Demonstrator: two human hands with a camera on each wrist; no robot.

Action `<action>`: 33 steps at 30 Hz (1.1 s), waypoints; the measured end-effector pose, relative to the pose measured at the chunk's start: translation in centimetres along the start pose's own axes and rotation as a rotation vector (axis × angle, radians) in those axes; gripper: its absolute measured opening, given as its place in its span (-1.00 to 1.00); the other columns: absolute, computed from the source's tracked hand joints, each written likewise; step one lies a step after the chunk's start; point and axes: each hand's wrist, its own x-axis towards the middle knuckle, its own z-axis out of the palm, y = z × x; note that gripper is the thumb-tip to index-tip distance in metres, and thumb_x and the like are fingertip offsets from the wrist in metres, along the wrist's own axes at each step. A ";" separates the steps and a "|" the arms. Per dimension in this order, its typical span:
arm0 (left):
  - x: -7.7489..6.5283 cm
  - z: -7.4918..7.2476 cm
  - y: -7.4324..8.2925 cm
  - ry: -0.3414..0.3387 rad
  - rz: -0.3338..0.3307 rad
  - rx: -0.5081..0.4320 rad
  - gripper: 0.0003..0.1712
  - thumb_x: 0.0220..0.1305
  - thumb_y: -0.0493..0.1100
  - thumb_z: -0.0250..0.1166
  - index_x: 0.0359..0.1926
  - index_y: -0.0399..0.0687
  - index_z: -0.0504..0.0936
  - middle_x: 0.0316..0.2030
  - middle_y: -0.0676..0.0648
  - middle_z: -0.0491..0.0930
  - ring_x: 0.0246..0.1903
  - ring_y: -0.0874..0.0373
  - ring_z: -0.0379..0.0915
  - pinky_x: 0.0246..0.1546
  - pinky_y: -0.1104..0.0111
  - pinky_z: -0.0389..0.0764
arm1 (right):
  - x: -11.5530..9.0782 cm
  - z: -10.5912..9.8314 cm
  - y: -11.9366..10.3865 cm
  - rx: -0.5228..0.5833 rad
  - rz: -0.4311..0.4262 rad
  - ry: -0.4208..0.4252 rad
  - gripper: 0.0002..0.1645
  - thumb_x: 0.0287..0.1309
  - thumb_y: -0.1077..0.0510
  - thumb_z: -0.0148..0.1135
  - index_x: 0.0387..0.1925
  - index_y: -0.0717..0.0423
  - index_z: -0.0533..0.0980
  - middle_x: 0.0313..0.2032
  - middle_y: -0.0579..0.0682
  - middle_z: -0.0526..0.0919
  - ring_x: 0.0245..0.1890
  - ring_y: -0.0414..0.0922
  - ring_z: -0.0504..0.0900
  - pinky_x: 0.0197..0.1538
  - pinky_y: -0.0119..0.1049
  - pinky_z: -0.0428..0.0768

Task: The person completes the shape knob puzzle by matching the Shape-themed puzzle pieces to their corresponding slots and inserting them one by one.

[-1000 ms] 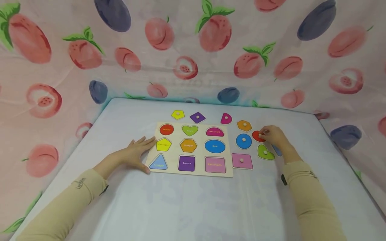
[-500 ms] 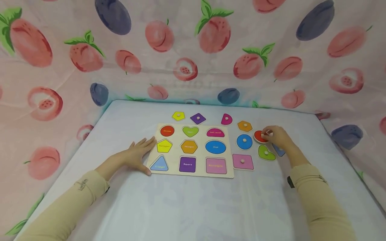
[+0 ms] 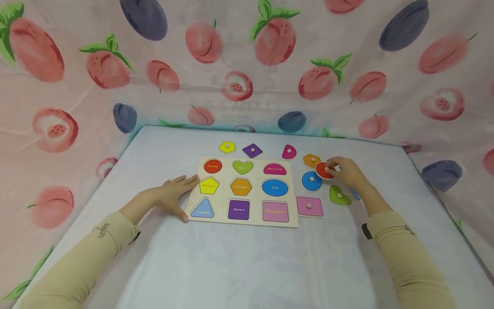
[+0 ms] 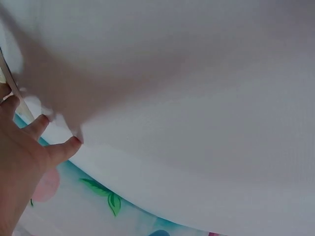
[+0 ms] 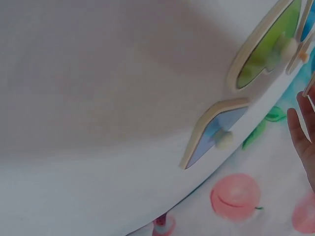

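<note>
My left hand (image 3: pixel 171 196) rests with spread, straight fingers at the left edge of a wooden shape puzzle board (image 3: pixel 224 200). In the left wrist view, fingertips of that hand (image 4: pixel 29 142) touch the table and the board's edge. My right hand (image 3: pixel 348 172) pinches the knob of a red round puzzle piece (image 3: pixel 321 171), raised and slightly tilted between the orange hexagon (image 3: pixel 310 160) and blue oval (image 3: pixel 311 184) pieces. Below that hand lie a green heart piece (image 3: pixel 339 196) and a blue triangle piece (image 5: pixel 215 130), partly hidden by the wrist in the head view.
A pink rectangle piece (image 3: pixel 310 209) lies against the board's right side. Behind the board are a yellow pentagon piece (image 3: pixel 227 146), a purple square piece (image 3: pixel 250 148) and a magenta half-round piece (image 3: pixel 288 155). A fruit-patterned curtain (image 3: pixel 266 101) borders the white table (image 3: pixel 247 262).
My right hand has lifted the red round piece off the table and moved it leftward, toward the orange hexagon and blue oval pieces. My left hand stays at the board's edge.
</note>
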 end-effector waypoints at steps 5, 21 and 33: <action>0.4 0.2 0.2 0.024 -0.015 0.004 0.46 -0.31 0.25 0.54 0.49 -0.04 -0.17 0.50 -0.13 -0.19 0.44 -0.28 -0.32 0.33 -0.29 -0.20 | 0.7 0.0 -0.9 -0.002 -0.078 0.036 -0.72 0.26 0.20 0.15 -0.09 0.35 0.51 -0.03 0.33 0.56 0.05 0.21 0.45 0.21 0.16 0.39; 1.1 -0.2 1.0 -0.016 -0.050 0.038 0.48 -0.32 0.23 0.55 0.49 -0.04 -0.21 0.50 -0.14 -0.23 0.44 -0.29 -0.33 0.30 -0.31 -0.14 | 4.4 1.8 -7.7 0.034 -0.210 0.057 -0.80 0.23 0.22 0.19 -0.18 0.30 0.53 -0.07 0.28 0.57 -0.01 0.17 0.49 0.14 0.06 0.51; 0.7 -0.2 0.7 -0.005 -0.040 0.050 0.49 -0.35 0.24 0.55 0.49 -0.06 -0.17 0.50 -0.14 -0.23 0.42 -0.32 -0.29 0.27 -0.35 -0.10 | 6.8 5.4 -13.5 0.030 -0.318 -0.015 -0.80 0.22 0.17 0.21 -0.19 0.22 0.56 0.00 0.19 0.59 0.03 0.11 0.51 0.16 -0.04 0.51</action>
